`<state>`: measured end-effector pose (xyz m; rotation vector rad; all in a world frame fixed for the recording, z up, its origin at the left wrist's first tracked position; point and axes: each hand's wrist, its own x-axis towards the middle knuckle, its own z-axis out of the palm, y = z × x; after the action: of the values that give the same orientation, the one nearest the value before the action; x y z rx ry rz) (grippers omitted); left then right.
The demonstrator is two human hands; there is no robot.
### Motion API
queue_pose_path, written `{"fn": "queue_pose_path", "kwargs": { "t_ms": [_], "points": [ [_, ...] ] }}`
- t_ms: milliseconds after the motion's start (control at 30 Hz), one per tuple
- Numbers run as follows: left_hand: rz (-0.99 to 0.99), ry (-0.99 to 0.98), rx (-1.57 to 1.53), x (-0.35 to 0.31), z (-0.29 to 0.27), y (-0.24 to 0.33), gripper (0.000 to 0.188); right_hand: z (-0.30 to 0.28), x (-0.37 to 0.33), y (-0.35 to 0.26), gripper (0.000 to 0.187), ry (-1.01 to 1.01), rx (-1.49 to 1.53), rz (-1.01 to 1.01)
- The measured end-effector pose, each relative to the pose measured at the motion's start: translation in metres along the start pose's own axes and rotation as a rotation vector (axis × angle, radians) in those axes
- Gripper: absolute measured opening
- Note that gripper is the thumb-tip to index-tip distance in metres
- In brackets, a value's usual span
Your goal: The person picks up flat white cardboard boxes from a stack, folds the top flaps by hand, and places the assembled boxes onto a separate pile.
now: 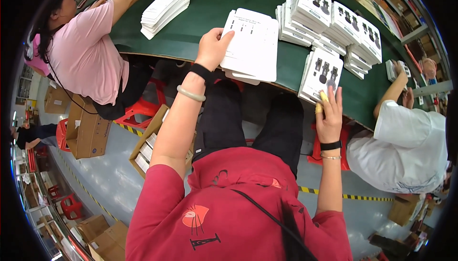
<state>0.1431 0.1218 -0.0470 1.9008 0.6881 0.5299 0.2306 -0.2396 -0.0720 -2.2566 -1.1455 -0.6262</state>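
The left hand [214, 49] is closed over the left edge of a stack of white printed cards [253, 46], thumb on top, the other fingers mostly hidden; the stack lies at the near edge of the counter, slightly fanned, text side up. The right hand [329, 118] is open, fingers extended, two wearing yellow coverings; its fingertips touch the near edge of a picture-faced stack [324, 65] without visibly gripping it. Work is judged part-way: several picture-faced piles [344, 20] stand grouped beyond the right hand, while the centre stack and a left-hand stack [164, 10] lie apart, text upward; which count as finished cannot be told. The counter [205, 3] has a green top, with the piles concentrated on its right half. One co-worker [81, 46] in pink sits at left, an arm extended over the far side; another co-worker [405, 142] in white is at right, hands at a small pile. On the grey floor [112, 175] are an open carton [150, 126] of white items, a closed-sided brown carton [93, 137], red stools [71, 207] and yellow-and-black tape [365, 197].
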Motion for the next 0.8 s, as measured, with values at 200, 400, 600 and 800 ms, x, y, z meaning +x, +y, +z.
{"fn": "queue_pose_path", "kwargs": {
  "t_ms": [200,400,600,800],
  "points": [
    [0.246,-0.001,-0.331,-0.074,-0.003,0.038,0.021,-0.037,0.035,-0.045,0.037,0.035,0.181,-0.071],
    [0.439,-0.277,-0.23,-0.159,-0.005,0.049,0.013,-0.051,0.071,-0.107,0.034,-0.063,0.502,0.14],
    [-0.092,-0.636,-0.93,-0.19,0.0,0.02,0.039,-0.068,0.084,-0.104,0.031,-0.519,0.478,0.086],
    [-0.29,-1.106,-1.195,-0.21,0.001,0.015,0.074,-0.078,0.087,-0.124,0.027,-0.564,0.619,-0.177]
  ]
}}
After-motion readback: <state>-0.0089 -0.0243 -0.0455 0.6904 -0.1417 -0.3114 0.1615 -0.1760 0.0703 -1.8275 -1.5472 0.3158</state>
